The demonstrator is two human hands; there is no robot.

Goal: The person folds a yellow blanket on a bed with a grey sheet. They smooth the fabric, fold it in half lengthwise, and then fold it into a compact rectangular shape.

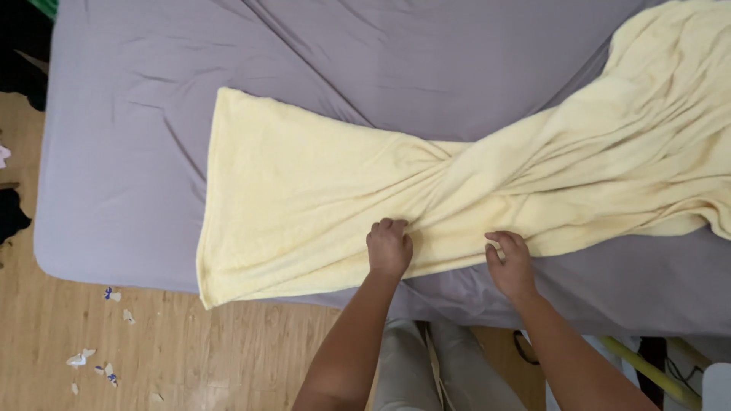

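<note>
A large pale yellow towel point(304, 190) lies across a bed with a grey-lilac sheet point(129, 152). The towel's left part is spread flat; its middle is twisted and bunched, and its right part rises in folds to the upper right corner. My left hand point(389, 247) is closed on the bunched near edge of the towel at the middle. My right hand point(510, 262) pinches the same near edge a little further right. Both forearms reach in from the bottom of the view.
The bed's near edge point(114, 278) runs above a wooden floor point(190, 350) with small scraps of paper point(91, 361) on the left. My light trousers point(426, 373) show below. A yellow-green pole point(647, 369) and dark items sit at the bottom right.
</note>
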